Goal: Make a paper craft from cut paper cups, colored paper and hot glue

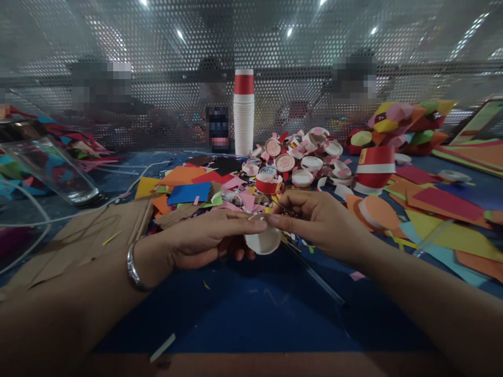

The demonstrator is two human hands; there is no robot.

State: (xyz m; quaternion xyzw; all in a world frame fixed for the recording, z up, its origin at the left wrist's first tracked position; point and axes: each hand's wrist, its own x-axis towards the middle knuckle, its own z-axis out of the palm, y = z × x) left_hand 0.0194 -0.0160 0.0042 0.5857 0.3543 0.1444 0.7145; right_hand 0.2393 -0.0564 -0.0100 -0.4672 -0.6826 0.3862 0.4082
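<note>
A shallow white paper cup bottom [264, 242], cut down to a low rim, is held over the blue table in front of me. My left hand [214, 233], with a silver bangle on its wrist, grips it from the left, thumb on top and fingers beneath. My right hand [314, 217] is closed, its thumb and finger pinching the upper right rim. A thin dark object [288, 210] shows between the right fingers; its kind is unclear. Just beyond the hands stands a red cut cup piece [269, 183].
Behind lie a heap of cut cup bottoms [310, 157] and a tall stack of paper cups [244, 120]. Coloured paper [444, 209] spreads right, with a red-and-white cup [375, 170]. Cardboard [86, 235], a cable [129, 191] and a tilted glass [58, 167] are left. A clear stick [322, 283] lies nearby.
</note>
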